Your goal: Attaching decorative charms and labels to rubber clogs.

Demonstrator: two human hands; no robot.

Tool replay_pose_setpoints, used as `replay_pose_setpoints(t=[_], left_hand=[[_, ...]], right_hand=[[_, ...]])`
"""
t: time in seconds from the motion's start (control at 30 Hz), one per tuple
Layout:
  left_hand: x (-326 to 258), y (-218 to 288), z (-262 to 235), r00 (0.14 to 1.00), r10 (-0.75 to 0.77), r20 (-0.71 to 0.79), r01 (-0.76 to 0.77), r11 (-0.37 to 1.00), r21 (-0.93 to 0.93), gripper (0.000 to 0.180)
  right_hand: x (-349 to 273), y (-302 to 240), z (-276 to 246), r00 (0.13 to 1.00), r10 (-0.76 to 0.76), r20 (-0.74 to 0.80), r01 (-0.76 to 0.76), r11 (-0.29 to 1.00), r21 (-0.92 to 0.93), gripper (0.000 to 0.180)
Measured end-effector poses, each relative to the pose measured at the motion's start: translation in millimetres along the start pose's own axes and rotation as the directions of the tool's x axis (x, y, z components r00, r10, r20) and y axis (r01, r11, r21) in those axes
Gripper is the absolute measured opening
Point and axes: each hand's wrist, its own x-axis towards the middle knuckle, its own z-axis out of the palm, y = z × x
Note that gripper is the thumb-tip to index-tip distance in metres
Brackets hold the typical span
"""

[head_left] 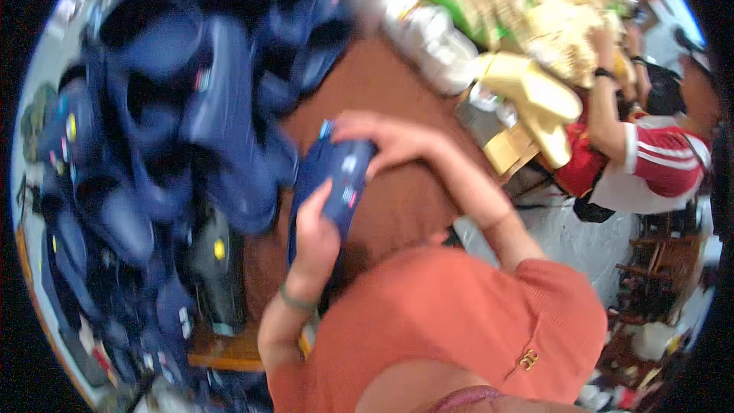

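Note:
A dark blue shoe (pixel 330 183) with small coloured tags is held between both my hands above a brown surface (pixel 397 206). My left hand (pixel 313 241) grips its lower end from below. My right hand (pixel 382 141) closes over its upper end, fingers curled across the top. A green band circles my left wrist. My orange top fills the lower middle of the view.
A big heap of dark blue shoes (pixel 168 130) covers the left side. A pile of yellow shoes (pixel 535 23) lies at the upper right, with white bags (pixel 432 38) beside it. A person in a red and white striped top (pixel 650 153) reaches into the yellow pile.

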Motion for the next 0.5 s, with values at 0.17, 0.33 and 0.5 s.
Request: replay_pose_setpoints(t=[0.17, 0.33, 0.5], left_hand=[[18.1, 1.0, 16.5, 0.749, -0.634, 0.191, 0.376, 0.169, -0.911, 0.032], [20.8, -0.5, 16.9, 0.687, -0.699, 0.196, 0.377, 0.112, -0.920, 0.036], [12.9, -11.2, 18.2, 0.671, -0.707, 0.222, 0.380, 0.071, -0.922, 0.036]], right_hand=[[-4.3, -4.9, 1.6, 0.987, 0.129, -0.101, -0.135, 0.989, -0.054, 0.074], [3.0, 3.8, 10.2, 0.992, 0.097, -0.080, -0.102, 0.993, -0.060, 0.063], [3.7, -3.5, 18.5, 0.989, 0.110, -0.097, -0.115, 0.992, -0.047, 0.048]])
